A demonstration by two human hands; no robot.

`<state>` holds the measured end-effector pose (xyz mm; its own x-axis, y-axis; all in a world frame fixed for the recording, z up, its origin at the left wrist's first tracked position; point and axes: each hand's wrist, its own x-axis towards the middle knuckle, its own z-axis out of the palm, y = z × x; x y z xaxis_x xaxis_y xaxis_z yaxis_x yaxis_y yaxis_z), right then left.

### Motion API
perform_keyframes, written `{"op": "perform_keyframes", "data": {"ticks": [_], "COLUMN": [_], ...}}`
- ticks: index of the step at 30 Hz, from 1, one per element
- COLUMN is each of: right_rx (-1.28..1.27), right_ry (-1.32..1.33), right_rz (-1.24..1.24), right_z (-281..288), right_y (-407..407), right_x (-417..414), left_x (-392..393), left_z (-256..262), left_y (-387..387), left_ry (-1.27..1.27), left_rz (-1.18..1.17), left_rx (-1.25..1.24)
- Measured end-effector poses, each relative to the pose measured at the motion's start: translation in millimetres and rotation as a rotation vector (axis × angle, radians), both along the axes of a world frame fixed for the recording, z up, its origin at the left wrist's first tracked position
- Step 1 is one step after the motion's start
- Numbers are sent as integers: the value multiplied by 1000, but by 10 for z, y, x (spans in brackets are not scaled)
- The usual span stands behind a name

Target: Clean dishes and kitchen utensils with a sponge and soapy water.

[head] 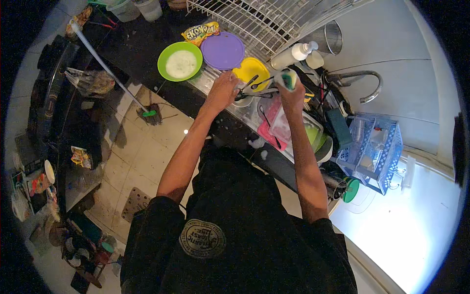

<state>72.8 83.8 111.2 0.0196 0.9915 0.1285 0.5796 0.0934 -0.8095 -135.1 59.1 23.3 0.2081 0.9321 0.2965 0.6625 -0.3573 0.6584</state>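
My left hand [224,90] grips several dark utensils, with spoons [253,81] among them, above the near side of the sink. In my right hand [292,92] is a foamy green and yellow sponge [289,80], close to the utensils' far ends. A yellow lid or dish [251,70] lies just behind the utensils. Below my hands, a pink plastic item [266,134] and a clear container with suds sit in the sink. At the left, a green bowl [181,61] holds whitish foamy liquid, beside a purple lid [223,50].
A white wire dish rack [253,25] stands behind. A pump bottle [290,57] and a curved faucet [372,82] are at the back right. A blue plastic basket [371,154] stands at the right. A yellow packet [200,33] rests near the rack; a broom [106,68] leans at the left.
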Motion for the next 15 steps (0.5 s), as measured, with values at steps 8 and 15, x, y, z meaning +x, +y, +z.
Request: {"op": "perform_keyframes", "data": {"ticks": [8, 15], "right_rx": [2, -100], "right_ry": [-240, -330], "right_rz": [131, 48], "right_z": [-331, -525], "right_y": [40, 127], "right_x": [-137, -216], "left_x": [44, 42], "left_z": [-90, -148], "left_y": [-54, -118], "left_ry": [100, 99], "left_rz": [10, -14], "left_rx": [-99, -120]}}
